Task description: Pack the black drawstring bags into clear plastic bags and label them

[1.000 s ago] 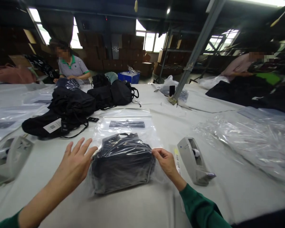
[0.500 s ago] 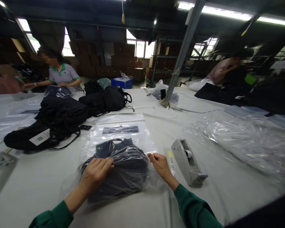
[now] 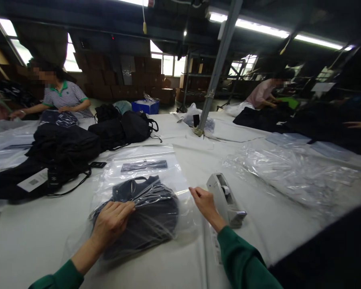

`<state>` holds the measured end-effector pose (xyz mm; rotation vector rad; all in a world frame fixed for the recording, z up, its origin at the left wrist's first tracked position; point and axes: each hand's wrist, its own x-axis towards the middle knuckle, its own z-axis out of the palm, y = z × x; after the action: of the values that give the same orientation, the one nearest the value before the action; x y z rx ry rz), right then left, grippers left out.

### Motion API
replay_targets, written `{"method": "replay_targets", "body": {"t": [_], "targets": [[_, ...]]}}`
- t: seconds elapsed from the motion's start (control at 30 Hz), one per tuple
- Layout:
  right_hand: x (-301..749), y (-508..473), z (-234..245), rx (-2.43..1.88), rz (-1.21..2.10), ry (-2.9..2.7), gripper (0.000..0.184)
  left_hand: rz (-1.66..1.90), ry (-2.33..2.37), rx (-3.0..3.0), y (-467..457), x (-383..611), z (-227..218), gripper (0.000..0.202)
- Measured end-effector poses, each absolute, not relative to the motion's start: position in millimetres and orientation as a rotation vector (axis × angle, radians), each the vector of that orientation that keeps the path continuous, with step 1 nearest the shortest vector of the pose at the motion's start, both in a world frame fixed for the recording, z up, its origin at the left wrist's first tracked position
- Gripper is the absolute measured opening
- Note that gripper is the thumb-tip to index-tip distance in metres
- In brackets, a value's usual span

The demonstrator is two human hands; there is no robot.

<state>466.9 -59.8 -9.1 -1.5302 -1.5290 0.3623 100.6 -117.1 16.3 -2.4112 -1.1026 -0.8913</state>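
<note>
In front of me a dark backpack (image 3: 153,218) lies inside a clear plastic bag (image 3: 176,180), whose upper part spreads flat behind it with a printed box on it. My left hand (image 3: 112,220) is closed on the gathered plastic over the front of the backpack. My right hand (image 3: 203,204) is just past the bag's right side, fingertips pinched. Whatever is between those fingertips, if anything, is too small to make out. Close beside the right hand stands a grey tape dispenser (image 3: 230,206).
Black bags (image 3: 66,144) with a white tag lie at the left. Loose clear plastic bags (image 3: 282,168) are heaped at the right. A metal post (image 3: 215,76) rises from the far part of the table. One co-worker (image 3: 66,96) is at the back left, another (image 3: 261,92) at the back right.
The view has swung slightly right. My right hand has moved away from the bag's edge, towards the tape dispenser. My left hand keeps its grip on the plastic.
</note>
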Motion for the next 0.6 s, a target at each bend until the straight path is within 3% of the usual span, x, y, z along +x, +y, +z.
{"method": "replay_targets", "body": {"t": [0.13, 0.27, 0.6], "targets": [[559.9, -107.1, 13.5, -1.745, 0.229, -1.269, 0.054, -0.881, -1.092, -2.405, -120.0, 96.8, 14.5, 0.016], [623.2, -144.7, 12.9, -1.909, 0.349, -1.137, 0.062, -0.880, -1.039, -2.381, -117.7, 88.5, 5.4, 0.016], [611.9, -137.4, 9.3, -1.799, 0.817, -1.115, 0.052, -0.886, -1.017, -2.358, -115.8, 85.6, 0.0, 0.015]]}}
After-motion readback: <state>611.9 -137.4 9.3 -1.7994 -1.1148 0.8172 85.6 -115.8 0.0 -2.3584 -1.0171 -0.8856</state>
